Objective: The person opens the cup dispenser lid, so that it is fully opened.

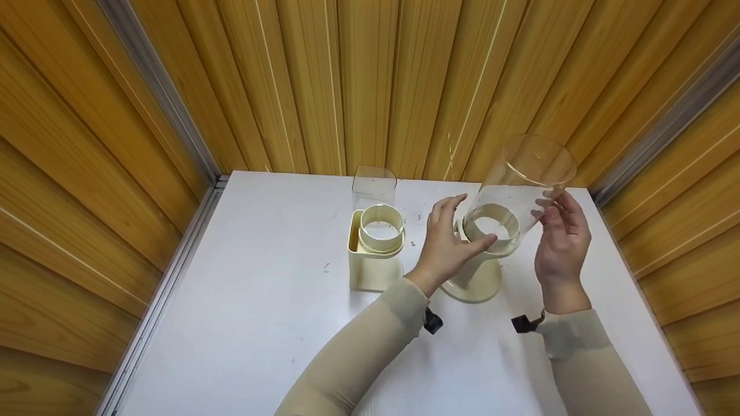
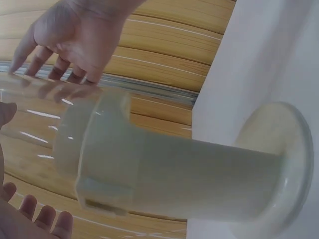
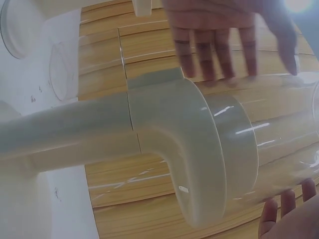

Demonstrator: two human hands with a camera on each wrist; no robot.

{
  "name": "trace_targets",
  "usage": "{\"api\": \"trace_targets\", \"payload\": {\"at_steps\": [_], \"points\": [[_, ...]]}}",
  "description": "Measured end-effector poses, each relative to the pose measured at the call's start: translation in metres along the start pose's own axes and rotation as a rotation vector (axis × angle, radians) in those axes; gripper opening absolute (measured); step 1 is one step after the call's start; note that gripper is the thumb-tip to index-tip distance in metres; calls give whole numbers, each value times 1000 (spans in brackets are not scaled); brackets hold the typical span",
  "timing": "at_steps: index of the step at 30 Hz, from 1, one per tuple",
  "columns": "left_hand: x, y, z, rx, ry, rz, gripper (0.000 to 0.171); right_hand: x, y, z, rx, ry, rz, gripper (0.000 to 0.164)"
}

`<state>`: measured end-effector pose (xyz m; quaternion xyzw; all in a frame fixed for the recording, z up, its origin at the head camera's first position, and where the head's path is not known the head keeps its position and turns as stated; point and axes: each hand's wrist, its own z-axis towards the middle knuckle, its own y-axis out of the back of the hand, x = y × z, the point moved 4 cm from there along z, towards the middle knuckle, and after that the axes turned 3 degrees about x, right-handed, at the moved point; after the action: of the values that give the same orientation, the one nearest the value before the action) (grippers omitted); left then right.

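A clear cylinder (image 1: pixel 509 173) sits over the cream ring (image 1: pixel 491 222) at the top of a cream stand (image 1: pixel 475 280). My left hand (image 1: pixel 445 245) is at the cylinder's left, thumb stretched across its lower front and fingers extended along the far side. On the other side, my right hand (image 1: pixel 561 248) touches the wall with its fingertips, palm held away. The left wrist view shows the right hand (image 2: pixel 75 45) with fairly straight fingers along the cylinder (image 2: pixel 35 114). In the right wrist view, the left hand's straight fingers (image 3: pixel 204 55) meet the wall.
Left of the stand is a second cream holder (image 1: pixel 376 271) with a ring on top and an open slot at its side. A clear container (image 1: pixel 374 185) stands behind it. Wood-look panels (image 1: pixel 370 86) rise behind the white table (image 1: pixel 248 323), with metal rails along the corners.
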<state>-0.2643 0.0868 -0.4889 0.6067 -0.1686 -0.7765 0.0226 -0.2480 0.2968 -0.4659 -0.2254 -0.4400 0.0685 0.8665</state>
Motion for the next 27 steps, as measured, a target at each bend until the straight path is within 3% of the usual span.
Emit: {"api": "trace_targets", "payload": {"at_steps": [5, 11, 19, 27], "points": [[25, -4, 2, 41, 95, -8, 111, 1, 1, 1, 0, 13, 2, 32], [45, -10, 2, 113, 162, 14, 119, 2, 0, -1, 10, 12, 2, 32], [54, -20, -5, 145, 176, -5, 113, 6, -1, -8, 36, 30, -15, 35], [54, -24, -7, 134, 141, 123, 105, 2, -2, -9, 120, 15, -107, 49]]}}
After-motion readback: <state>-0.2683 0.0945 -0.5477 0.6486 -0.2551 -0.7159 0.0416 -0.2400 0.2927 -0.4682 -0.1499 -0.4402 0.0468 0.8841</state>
